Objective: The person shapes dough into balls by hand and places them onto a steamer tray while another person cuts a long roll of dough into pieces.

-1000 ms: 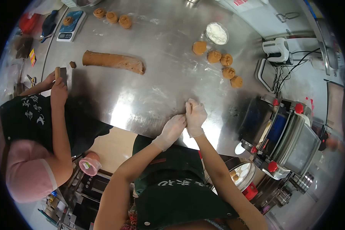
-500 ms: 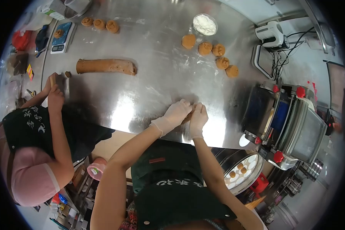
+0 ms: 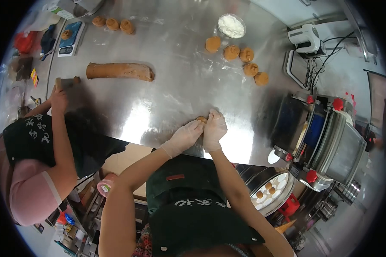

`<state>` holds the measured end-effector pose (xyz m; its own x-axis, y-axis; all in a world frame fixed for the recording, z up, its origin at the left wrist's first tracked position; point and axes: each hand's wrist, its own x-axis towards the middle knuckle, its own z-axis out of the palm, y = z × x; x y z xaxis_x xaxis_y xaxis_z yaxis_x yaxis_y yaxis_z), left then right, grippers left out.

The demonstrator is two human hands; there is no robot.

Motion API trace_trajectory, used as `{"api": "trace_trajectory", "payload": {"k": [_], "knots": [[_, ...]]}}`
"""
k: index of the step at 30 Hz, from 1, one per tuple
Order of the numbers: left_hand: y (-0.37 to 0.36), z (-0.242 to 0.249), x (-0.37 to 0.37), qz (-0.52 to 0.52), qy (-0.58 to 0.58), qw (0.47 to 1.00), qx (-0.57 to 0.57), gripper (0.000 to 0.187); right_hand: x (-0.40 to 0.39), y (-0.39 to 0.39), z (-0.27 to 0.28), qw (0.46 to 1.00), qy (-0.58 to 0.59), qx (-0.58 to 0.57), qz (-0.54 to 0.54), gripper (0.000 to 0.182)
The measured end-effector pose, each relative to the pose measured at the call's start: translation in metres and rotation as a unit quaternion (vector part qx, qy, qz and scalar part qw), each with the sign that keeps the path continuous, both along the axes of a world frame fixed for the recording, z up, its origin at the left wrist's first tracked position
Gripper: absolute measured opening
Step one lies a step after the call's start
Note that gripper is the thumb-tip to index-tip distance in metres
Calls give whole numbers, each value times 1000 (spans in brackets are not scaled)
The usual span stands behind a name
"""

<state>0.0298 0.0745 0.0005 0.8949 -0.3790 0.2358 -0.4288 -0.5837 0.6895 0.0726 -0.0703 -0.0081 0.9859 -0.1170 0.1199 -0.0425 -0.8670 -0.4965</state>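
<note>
Near the front edge of the steel table, my gloved left hand [image 3: 186, 136] and gloved right hand [image 3: 214, 130] are together around a small piece of brown dough [image 3: 201, 119]. Only its top shows between my fingers; the rest is hidden. The fingers of both hands are closed on it. Ahead and to the right lie several round dough pieces [image 3: 231, 52], with a bowl of white powder [image 3: 232, 26] behind them. A thick brown dough log [image 3: 120, 71] rests on the table to the left.
At the left, a co-worker's hand [image 3: 59, 99] holds a scraper [image 3: 67, 82] on the table. A scale [image 3: 71, 38] bearing dough stands farther back, beside more dough pieces [image 3: 113, 24]. On the right are a roller machine [image 3: 319, 137], a hand mixer [image 3: 305, 39] and a steamer tray [image 3: 273, 197] below.
Both my hands have shifted slightly left, and the dough top now shows between them. The co-worker's hands have moved, and the scraper now reaches the small dough bit.
</note>
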Motion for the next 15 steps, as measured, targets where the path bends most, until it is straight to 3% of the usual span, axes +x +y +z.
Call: {"api": "trace_trajectory", "payload": {"k": [2, 4, 8, 11, 13, 15], "knots": [[-1, 14, -1, 16, -19, 1000, 11, 38, -6, -10, -1, 991, 44, 128, -22, 21], [-14, 16, -15, 60, 70, 995, 32, 43, -14, -13, 14, 966, 126, 200, -103, 23], [-43, 11, -27, 148, 134, 979, 31, 52, -27, -20, 17, 864, 241, 360, -255, 25], [-50, 5, -28, 230, 116, 966, -13, 48, -16, -20, 25, 832, 322, 376, -250, 25], [-48, 9, -22, 269, 131, 953, -39, 41, -2, -3, 28, 966, 124, 208, -87, 24], [-42, 31, -11, 297, 254, 915, -102, 40, 20, 13, 33, 991, -72, 28, 112, 20]]}}
